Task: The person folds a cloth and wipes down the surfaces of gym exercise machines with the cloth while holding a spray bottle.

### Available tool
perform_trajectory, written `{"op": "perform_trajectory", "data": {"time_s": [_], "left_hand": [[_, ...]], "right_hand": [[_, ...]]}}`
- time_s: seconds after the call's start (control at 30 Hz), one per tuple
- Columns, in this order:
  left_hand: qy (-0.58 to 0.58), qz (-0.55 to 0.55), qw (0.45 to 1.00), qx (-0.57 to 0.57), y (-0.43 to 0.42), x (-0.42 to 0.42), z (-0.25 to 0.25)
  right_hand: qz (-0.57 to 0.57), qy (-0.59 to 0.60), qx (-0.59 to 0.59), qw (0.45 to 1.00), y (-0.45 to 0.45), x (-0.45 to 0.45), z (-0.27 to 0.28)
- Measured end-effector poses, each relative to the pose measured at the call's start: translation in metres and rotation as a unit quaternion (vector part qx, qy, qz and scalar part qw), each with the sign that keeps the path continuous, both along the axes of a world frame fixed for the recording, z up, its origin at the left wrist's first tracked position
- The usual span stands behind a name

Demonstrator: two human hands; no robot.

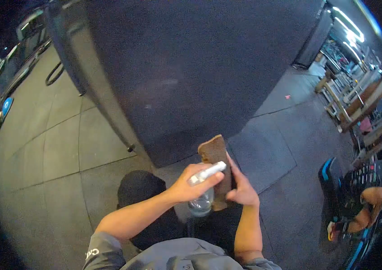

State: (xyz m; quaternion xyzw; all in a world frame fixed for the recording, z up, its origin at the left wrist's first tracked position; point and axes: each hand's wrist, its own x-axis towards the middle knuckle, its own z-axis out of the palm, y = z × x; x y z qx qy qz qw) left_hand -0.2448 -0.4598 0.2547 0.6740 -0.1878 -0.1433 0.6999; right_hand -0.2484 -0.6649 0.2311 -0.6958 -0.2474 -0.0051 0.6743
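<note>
My left hand (190, 183) is wrapped round the neck of a clear spray bottle (201, 206) with a white spray head (208, 173). Just right of the bottle, a brown, flat piece (216, 150) stands roughly upright, its top edge lighter in colour. My right hand (244, 189) grips this brown piece from its right side, fingers partly hidden behind it. The bottle overlaps the lower part of the brown piece; whether they touch cannot be told.
A large dark panel (191, 67) rises ahead over the tiled floor (60, 148). A thin metal bar (105, 119) runs along its left. At right are gym equipment (357, 96) and another person (371, 198). My dark-clad knee (141, 193) is below.
</note>
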Motion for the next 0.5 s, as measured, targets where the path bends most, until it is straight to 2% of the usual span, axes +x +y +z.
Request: {"op": "perform_trajectory", "data": {"time_s": [0.03, 0.07, 0.13, 0.17, 0.23, 0.27, 0.33, 0.4, 0.5], "left_hand": [[0.028, -0.030, 0.999, -0.010, 0.003, 0.001, 0.003], [0.055, -0.062, 0.996, -0.023, 0.006, 0.002, 0.004], [-0.062, -0.089, 0.994, -0.032, 0.009, 0.001, 0.005], [-0.148, -0.098, 0.983, -0.050, 0.008, 0.003, 0.001], [-0.173, -0.105, 0.977, -0.064, 0.010, -0.004, 0.003], [-0.198, -0.090, 0.974, -0.062, 0.010, -0.008, 0.005], [-0.200, -0.113, 0.973, 0.007, 0.018, -0.016, 0.022], [-0.214, -0.126, 0.967, 0.055, 0.023, -0.017, 0.026], [-0.243, -0.120, 0.959, 0.088, 0.027, -0.015, 0.023]], "right_hand": [[-0.007, 0.016, -0.038, 0.999, 0.010, -0.005, 0.004], [-0.009, 0.086, -0.011, 0.996, 0.009, -0.005, -0.005], [-0.015, 0.223, 0.035, 0.974, -0.008, -0.001, -0.038], [-0.062, 0.275, 0.142, 0.949, -0.010, -0.005, -0.051], [-0.140, 0.333, 0.374, 0.854, 0.004, 0.001, -0.058], [-0.108, 0.292, 0.353, 0.882, -0.008, 0.003, -0.050], [-0.213, 0.259, 0.387, 0.859, 0.001, 0.015, -0.012], [-0.324, 0.187, 0.373, 0.849, -0.003, 0.039, -0.018], [-0.359, 0.037, 0.343, 0.867, -0.004, 0.089, -0.035]]}}
